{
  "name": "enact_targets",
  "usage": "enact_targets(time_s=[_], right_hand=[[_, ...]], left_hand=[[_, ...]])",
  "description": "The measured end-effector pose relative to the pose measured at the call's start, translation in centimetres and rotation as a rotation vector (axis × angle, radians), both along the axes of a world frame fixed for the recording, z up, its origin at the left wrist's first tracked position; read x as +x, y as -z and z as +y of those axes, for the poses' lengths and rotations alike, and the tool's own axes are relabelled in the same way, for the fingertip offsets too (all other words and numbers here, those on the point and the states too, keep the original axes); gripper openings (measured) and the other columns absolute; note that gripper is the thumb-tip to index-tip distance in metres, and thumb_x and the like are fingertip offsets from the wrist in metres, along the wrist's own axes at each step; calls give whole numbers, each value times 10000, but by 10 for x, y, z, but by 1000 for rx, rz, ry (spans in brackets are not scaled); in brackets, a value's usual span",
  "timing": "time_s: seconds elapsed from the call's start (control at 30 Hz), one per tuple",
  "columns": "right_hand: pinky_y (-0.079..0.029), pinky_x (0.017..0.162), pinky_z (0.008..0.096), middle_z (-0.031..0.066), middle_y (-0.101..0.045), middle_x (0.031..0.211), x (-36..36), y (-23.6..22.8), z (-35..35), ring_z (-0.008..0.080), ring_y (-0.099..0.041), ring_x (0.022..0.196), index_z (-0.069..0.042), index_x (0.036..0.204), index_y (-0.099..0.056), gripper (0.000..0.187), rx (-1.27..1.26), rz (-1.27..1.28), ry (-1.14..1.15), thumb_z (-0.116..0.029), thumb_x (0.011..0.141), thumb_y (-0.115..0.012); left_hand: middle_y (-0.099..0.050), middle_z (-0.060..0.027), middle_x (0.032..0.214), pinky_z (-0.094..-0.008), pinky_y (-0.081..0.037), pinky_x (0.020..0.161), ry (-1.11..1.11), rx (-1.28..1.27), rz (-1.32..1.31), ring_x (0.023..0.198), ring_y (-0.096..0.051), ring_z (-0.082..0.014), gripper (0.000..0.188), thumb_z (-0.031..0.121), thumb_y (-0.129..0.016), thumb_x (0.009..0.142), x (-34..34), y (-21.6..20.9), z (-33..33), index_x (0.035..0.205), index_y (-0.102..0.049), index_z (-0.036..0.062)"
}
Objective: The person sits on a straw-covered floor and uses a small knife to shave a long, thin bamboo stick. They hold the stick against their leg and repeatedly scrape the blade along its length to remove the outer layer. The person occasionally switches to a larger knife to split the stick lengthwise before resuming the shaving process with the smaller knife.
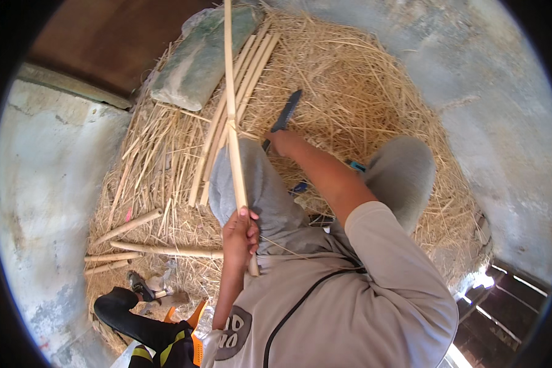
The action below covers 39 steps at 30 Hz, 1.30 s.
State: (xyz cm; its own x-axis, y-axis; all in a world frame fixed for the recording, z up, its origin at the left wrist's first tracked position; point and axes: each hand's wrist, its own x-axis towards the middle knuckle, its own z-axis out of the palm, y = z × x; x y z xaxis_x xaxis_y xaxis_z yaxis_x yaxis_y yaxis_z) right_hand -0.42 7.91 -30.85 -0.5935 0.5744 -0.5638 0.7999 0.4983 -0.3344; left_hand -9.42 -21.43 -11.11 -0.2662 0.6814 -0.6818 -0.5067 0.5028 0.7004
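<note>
My left hand [240,236] grips a long thin bamboo strip [232,116] near its lower end; the strip runs upward over my grey-clad left knee [251,184] to the top of the picture. My right hand [282,142] reaches forward past that knee and holds a dark-bladed knife [287,111] by its handle, the blade pointing up and to the right over the straw. The blade lies to the right of the strip, apart from it.
A bed of dry straw [349,92] covers the ground. Several bamboo strips [239,86] lie beside a grey stone slab [196,58]. Thicker bamboo sticks [159,249] lie at left. A black-sleeved arm [135,319] and tools sit at lower left. Concrete floor [49,165] surrounds the straw.
</note>
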Motion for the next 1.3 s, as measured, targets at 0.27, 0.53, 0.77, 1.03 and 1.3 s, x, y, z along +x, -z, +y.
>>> enact_targets(time_s=[0.27,0.53,0.77,1.03,1.3], right_hand=[[-580,674,504,146,-745,1207,-21,16,-20,305,-750,1002,-90,1392,-648,463,13,-403,-245,-245,956,-651],[-595,694,473,156,-762,1147,5,14,-24,295,-763,925,-57,1262,-726,346,30,-414,-160,-166,933,-724],[-589,610,430,249,-734,1008,37,-84,29,285,-755,824,69,1329,-508,480,55,236,573,-102,912,-673],[-476,563,386,123,-621,659,201,-307,62,216,-587,517,8,869,-661,334,508,753,683,-311,963,-698],[-335,443,242,-27,-496,613,368,-334,-179,66,-438,469,-53,1072,-584,99,-62,1180,1252,-100,986,-575]], left_hand=[[-394,41,641,-228,-269,383,56,8,67,466,-340,-49,355,383,-490,1138,2,-4,-6,1018,-599,68],[-386,50,633,-226,-260,376,151,-1,66,474,-341,-47,369,399,-500,1132,0,4,14,984,-597,75],[-424,51,639,-222,-249,373,136,89,64,436,-330,-38,385,432,-540,1113,11,24,30,959,-584,82],[-537,9,683,-271,-375,529,323,352,530,578,-456,-80,373,377,-534,1124,61,13,52,989,-640,46],[-554,-118,664,-338,-443,570,610,685,670,587,-517,-149,250,234,-528,1123,145,-71,95,1091,-651,18]])
